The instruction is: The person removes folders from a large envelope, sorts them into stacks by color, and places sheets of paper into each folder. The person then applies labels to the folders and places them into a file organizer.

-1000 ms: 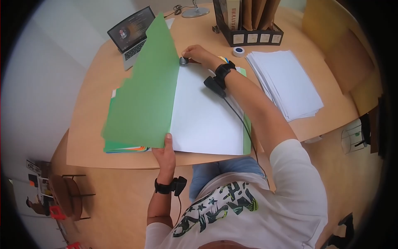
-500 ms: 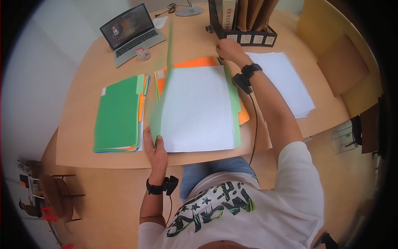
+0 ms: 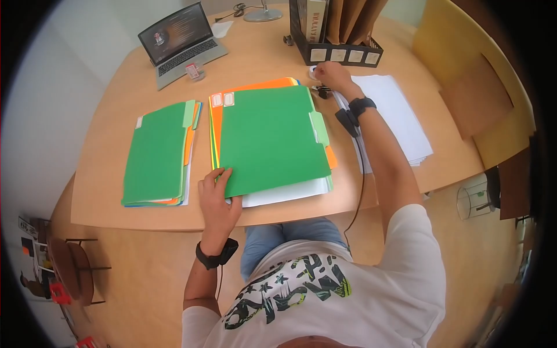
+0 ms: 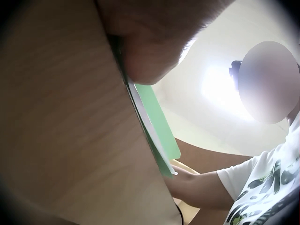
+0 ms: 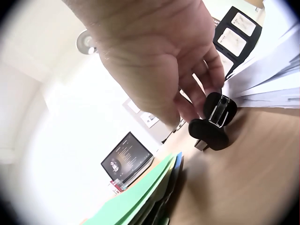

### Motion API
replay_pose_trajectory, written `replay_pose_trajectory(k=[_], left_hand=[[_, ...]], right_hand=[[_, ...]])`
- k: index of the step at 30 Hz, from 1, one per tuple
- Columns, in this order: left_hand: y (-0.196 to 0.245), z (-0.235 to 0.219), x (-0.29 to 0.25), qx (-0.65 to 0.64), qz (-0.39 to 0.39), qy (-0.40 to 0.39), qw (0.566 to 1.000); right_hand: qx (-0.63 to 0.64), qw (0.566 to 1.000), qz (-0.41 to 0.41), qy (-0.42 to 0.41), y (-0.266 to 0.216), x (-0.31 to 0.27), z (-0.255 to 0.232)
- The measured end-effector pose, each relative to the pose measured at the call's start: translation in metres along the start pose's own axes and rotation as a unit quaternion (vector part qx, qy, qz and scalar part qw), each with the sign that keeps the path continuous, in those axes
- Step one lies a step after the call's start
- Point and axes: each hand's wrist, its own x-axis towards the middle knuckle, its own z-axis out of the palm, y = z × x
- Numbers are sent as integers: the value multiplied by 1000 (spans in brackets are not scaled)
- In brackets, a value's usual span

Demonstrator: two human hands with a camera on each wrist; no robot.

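Green folder (image 3: 272,139) lies atop the stack on the surface (image 3: 98,180), ahead and right of the left hand (image 3: 219,200), which is clamped on its near left corner. Right hand (image 3: 335,76) is at the white round item (image 3: 312,72), grip undeterminable; a black staple remover (image 5: 209,134) stands just beside its fingers.

The middle folder (image 3: 272,133) is touched by the left hand (image 3: 219,198) near the front edge of the bench (image 3: 98,165). The right hand (image 3: 337,78) is held near the rack (image 3: 346,56); the laptop (image 3: 177,36) is set open toward the far left corner.
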Motion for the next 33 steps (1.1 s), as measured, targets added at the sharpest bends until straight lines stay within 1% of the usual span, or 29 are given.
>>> replay_pose_trajectory(k=[1,2,5,8,11,12,14,15,18,19,21,22,23,24,25,26,29,30,32,33], left_hand=[[3,-1,1,8,3,-5,1000],[6,-2,2,17,6,-9,1000],[13,-12,8,59,38,-45,997],[13,-16,12,80,77,-63,992],[12,-17,16,89,132,-73,985],[12,-16,17,88,145,-71,983],[11,-15,18,83,170,-67,980],[8,-13,18,83,168,-66,980],[3,-9,18,81,167,-66,980],[3,-9,19,77,169,-70,980],[8,-11,23,72,171,-83,979],[13,-13,24,73,172,-90,978],[15,-13,25,73,172,-97,977],[14,-10,25,74,176,-108,976],[12,-7,24,76,180,-119,974],[11,-5,24,77,183,-128,972],[17,-8,26,96,219,-152,959],[19,-11,28,65,219,-146,963],[25,-18,36,4,218,-129,967],[31,-23,45,-27,195,-124,973]], right_hand=[[9,998,13,55,1,0,1],[-8,997,18,75,2,-1,2],[-45,998,13,35,9,4,10],[-32,999,8,-30,14,12,12],[-48,999,11,-23,12,13,12],[-50,998,27,-20,10,12,13],[-46,999,7,-14,18,19,20],[-44,999,-3,-12,22,22,26],[-64,997,25,32,8,15,17],[-13,997,13,74,6,16,14],[89,984,-7,156,5,17,10],[266,958,0,109,-8,4,-11],[425,903,28,54,-15,-7,-22],[571,819,55,-1,-19,-17,-30],[699,708,78,-54,-22,-28,-39],[717,688,59,-89,-23,-40,-48],[681,723,12,-117,-26,-71,-59],[694,705,1,-145,-25,-77,-60],[740,653,5,-161,-42,-92,-62],[761,625,5,-173,-53,-96,-64]])
